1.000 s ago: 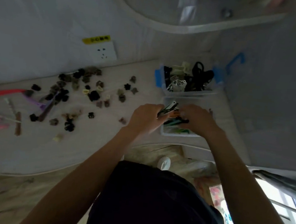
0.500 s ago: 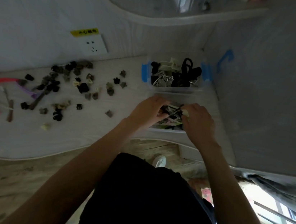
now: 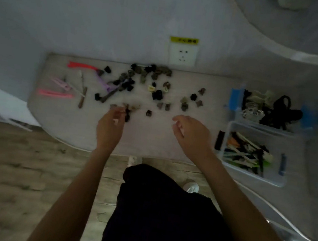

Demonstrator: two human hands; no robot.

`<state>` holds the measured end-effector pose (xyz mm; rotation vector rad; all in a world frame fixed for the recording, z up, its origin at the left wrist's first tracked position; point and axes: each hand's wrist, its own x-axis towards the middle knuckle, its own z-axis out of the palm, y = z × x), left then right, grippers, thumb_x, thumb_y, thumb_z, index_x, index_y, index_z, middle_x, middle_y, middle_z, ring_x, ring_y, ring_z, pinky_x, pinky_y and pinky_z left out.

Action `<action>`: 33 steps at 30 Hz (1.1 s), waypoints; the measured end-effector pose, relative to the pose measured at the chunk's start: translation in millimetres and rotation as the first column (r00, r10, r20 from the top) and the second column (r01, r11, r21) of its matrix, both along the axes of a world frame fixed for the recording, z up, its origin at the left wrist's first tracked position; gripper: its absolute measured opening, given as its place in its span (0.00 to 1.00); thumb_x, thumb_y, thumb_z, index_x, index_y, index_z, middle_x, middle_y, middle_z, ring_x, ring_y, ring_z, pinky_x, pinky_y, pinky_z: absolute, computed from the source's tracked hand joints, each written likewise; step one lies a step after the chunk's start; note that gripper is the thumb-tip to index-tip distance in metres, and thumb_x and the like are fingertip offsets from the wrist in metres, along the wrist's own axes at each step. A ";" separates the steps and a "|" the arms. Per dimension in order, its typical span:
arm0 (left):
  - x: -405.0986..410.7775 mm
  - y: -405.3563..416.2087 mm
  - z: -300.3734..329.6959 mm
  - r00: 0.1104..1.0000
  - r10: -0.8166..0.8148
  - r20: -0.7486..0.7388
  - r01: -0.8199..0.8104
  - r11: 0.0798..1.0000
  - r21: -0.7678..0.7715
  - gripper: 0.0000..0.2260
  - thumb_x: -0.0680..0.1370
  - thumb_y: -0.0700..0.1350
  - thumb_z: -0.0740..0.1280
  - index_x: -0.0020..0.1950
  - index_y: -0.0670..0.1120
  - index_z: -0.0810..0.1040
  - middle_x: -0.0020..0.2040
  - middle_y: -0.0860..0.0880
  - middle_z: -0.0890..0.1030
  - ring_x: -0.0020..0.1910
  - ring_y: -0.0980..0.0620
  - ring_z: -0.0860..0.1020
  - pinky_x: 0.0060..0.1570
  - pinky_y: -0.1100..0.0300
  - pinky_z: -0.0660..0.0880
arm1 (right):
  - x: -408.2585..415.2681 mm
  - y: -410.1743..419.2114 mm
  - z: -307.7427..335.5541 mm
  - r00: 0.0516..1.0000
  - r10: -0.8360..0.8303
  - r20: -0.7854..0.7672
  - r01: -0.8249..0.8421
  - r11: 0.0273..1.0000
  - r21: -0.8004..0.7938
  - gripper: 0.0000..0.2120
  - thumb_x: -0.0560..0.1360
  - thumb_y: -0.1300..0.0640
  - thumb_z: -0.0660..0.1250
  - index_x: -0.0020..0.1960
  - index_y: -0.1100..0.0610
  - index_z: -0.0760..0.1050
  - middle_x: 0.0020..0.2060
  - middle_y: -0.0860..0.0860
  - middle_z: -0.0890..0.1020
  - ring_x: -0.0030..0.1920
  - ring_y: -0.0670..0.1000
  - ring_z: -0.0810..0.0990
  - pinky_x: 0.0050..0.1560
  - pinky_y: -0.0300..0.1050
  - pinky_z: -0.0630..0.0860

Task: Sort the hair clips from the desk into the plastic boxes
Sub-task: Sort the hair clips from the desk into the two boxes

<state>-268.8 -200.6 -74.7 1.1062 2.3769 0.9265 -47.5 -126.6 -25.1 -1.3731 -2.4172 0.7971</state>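
Several small dark and beige claw clips [image 3: 157,95] lie scattered over the middle of the pale desk [image 3: 151,141]. Long pink clips [image 3: 53,93], a red one [image 3: 82,66] and a purple one [image 3: 106,87] lie at the left. My left hand [image 3: 110,128] reaches over the desk, its blurred fingertips beside a small dark clip [image 3: 127,117]; no grip on it shows. My right hand [image 3: 191,134] hovers over the desk with loosely curled fingers and holds nothing. At the right, the near plastic box [image 3: 232,128] holds long clips. The far box [image 3: 235,98] holds black and white claw clips.
A black clip [image 3: 219,140] lies on the desk against the near box's left side. A wall socket [image 3: 182,54] sits above the desk's back edge. A curved shelf [image 3: 285,46] hangs at the upper right. Wooden floor [image 3: 15,172] lies below the desk's front edge.
Both hands have left the near box and moved left over the desk. The long clips they held now lie in the box. The view has swung left.
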 end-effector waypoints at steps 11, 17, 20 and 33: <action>-220.5 -33.4 -31.0 0.950 -0.112 -0.292 0.033 0.964 -0.264 0.26 0.66 0.33 0.67 0.64 0.43 0.72 0.65 0.40 0.73 0.65 0.38 0.69 0.64 0.46 0.65 | -211.4 36.6 -48.3 0.943 0.306 0.133 -0.311 0.950 0.020 0.14 0.76 0.61 0.61 0.61 0.58 0.73 0.59 0.57 0.76 0.58 0.59 0.72 0.57 0.51 0.70; -258.0 -21.3 -37.0 0.928 -0.233 -0.290 0.144 0.944 -0.296 0.18 0.70 0.35 0.67 0.60 0.41 0.76 0.60 0.39 0.76 0.61 0.36 0.71 0.62 0.46 0.66 | -255.7 55.9 -63.8 0.903 0.269 0.337 -0.272 0.962 -0.039 0.26 0.69 0.66 0.67 0.66 0.56 0.67 0.61 0.57 0.74 0.60 0.59 0.70 0.57 0.51 0.70; -261.3 -15.8 -34.2 0.926 -0.268 -0.267 0.195 0.942 -0.272 0.13 0.71 0.34 0.67 0.54 0.43 0.79 0.54 0.42 0.79 0.55 0.38 0.72 0.55 0.47 0.71 | -251.0 58.1 -65.6 0.911 0.194 0.363 -0.221 0.975 0.033 0.25 0.68 0.65 0.65 0.65 0.54 0.68 0.55 0.57 0.77 0.56 0.58 0.72 0.51 0.49 0.71; -254.9 -12.3 -34.4 0.747 -0.480 -0.460 0.429 0.877 -0.217 0.11 0.74 0.52 0.58 0.50 0.52 0.78 0.47 0.51 0.82 0.48 0.48 0.80 0.59 0.53 0.60 | -281.4 67.8 -59.6 0.862 0.153 0.484 -0.277 0.941 0.196 0.10 0.62 0.60 0.75 0.39 0.60 0.76 0.32 0.56 0.80 0.34 0.56 0.77 0.34 0.44 0.74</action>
